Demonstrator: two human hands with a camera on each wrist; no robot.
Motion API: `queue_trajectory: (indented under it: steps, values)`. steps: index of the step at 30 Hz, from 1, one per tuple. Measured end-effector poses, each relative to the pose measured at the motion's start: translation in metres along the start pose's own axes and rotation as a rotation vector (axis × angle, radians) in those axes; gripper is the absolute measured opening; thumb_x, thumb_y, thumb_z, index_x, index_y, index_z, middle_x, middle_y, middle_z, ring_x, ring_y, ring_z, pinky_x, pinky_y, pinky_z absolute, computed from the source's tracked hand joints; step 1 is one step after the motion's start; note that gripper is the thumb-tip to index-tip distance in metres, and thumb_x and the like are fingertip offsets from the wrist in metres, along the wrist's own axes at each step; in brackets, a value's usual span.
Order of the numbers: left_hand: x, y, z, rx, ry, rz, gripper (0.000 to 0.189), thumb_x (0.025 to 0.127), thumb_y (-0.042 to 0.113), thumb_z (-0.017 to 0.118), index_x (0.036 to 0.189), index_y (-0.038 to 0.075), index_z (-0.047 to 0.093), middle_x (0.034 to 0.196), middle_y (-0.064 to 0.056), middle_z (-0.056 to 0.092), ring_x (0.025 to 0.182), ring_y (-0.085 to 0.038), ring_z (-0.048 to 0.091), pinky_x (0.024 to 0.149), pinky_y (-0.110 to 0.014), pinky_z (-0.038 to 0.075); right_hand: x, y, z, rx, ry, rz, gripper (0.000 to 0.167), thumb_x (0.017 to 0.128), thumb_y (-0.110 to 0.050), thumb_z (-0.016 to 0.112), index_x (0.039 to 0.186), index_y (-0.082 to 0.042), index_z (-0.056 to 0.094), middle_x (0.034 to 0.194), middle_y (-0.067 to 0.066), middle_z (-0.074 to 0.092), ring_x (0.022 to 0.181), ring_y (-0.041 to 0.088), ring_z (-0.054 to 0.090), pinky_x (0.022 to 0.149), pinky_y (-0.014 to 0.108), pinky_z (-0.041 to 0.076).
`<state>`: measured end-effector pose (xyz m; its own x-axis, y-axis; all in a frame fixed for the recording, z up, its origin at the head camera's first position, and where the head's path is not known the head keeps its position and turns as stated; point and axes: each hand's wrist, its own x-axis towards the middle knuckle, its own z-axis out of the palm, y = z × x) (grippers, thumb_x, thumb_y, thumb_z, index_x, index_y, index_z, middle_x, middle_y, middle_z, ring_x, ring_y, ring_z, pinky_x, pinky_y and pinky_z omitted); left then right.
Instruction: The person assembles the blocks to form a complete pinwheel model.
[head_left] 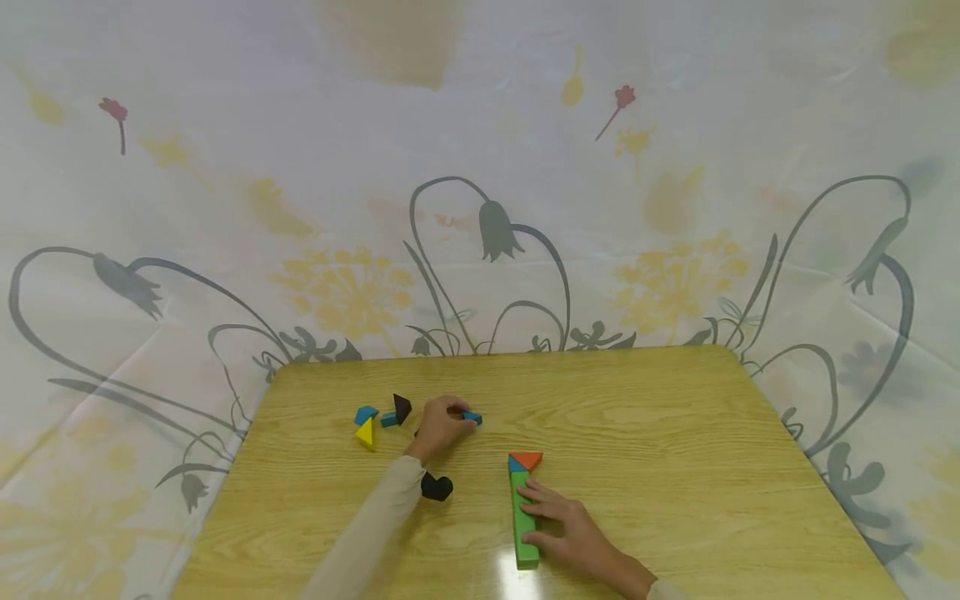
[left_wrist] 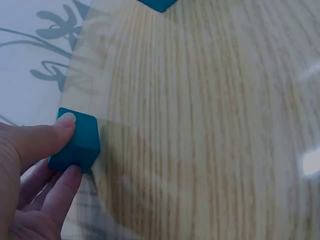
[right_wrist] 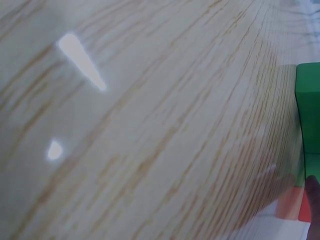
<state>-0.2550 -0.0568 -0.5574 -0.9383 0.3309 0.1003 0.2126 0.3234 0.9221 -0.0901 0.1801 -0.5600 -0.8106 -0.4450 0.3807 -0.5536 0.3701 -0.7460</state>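
My left hand pinches a small blue block between thumb and fingers. The left wrist view shows the same blue block close to the tabletop, thumb on its upper face. Nearer the front, my right hand rests its extended fingers along a long green bar. A blue triangle and an orange-red triangle sit at the bar's far end. From the right wrist, only one fingertip shows against the green bar, with a little red beyond.
Left of my left hand lie a blue block, a yellow triangle, a black triangular block and another blue piece. Black pieces lie beside the left forearm. A flower-printed sheet hangs behind the wooden table.
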Motion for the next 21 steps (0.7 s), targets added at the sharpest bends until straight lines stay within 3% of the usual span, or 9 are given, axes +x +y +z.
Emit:
queue_trajectory:
  steps: [3,6,10,16,21]
  values:
    - [-0.006,0.014,0.001,-0.052,-0.007,0.022,0.025,0.081,-0.005,0.071,0.102,-0.014,0.063,0.103,-0.029,0.059,0.092,-0.041,0.062,0.078,-0.043,0.054,-0.002,0.007,0.003,-0.007,0.003,0.001,0.040,0.078,-0.011,0.075,0.111,0.009,0.065,0.126,0.023,0.056,0.120,0.048,0.044,0.100,0.037,0.041]
    - [-0.006,0.012,0.004,-0.069,-0.005,0.033,0.024,0.080,-0.006,0.071,0.101,-0.015,0.064,0.103,-0.030,0.058,0.093,-0.044,0.060,0.078,-0.045,0.054,0.000,-0.001,-0.002,0.000,-0.008,-0.005,0.040,0.078,-0.010,0.075,0.111,0.010,0.065,0.126,0.024,0.056,0.119,0.050,0.044,0.100,0.037,0.041]
    - [-0.001,0.001,0.011,-0.029,0.004,0.036,0.022,0.080,-0.001,0.073,0.100,-0.009,0.067,0.102,-0.023,0.061,0.093,-0.038,0.062,0.077,-0.037,0.055,0.004,-0.013,-0.007,0.013,-0.018,-0.008,0.039,0.078,-0.006,0.075,0.110,0.013,0.064,0.125,0.027,0.055,0.117,0.053,0.043,0.099,0.037,0.042]
    - [-0.001,0.012,0.022,0.036,-0.011,0.077,0.021,0.080,0.005,0.075,0.098,-0.006,0.070,0.099,-0.018,0.065,0.092,-0.035,0.064,0.078,-0.034,0.055,0.004,-0.013,-0.007,0.001,-0.013,-0.009,0.039,0.078,-0.006,0.075,0.109,0.013,0.064,0.124,0.027,0.056,0.116,0.052,0.044,0.099,0.038,0.042]
    - [-0.004,0.021,0.031,0.053,-0.044,0.070,0.020,0.080,0.009,0.076,0.096,-0.003,0.071,0.100,-0.015,0.063,0.092,-0.033,0.063,0.077,-0.035,0.055,0.003,-0.011,-0.006,0.005,-0.018,0.014,0.039,0.078,-0.008,0.075,0.110,0.012,0.065,0.125,0.025,0.056,0.118,0.051,0.044,0.099,0.040,0.042]
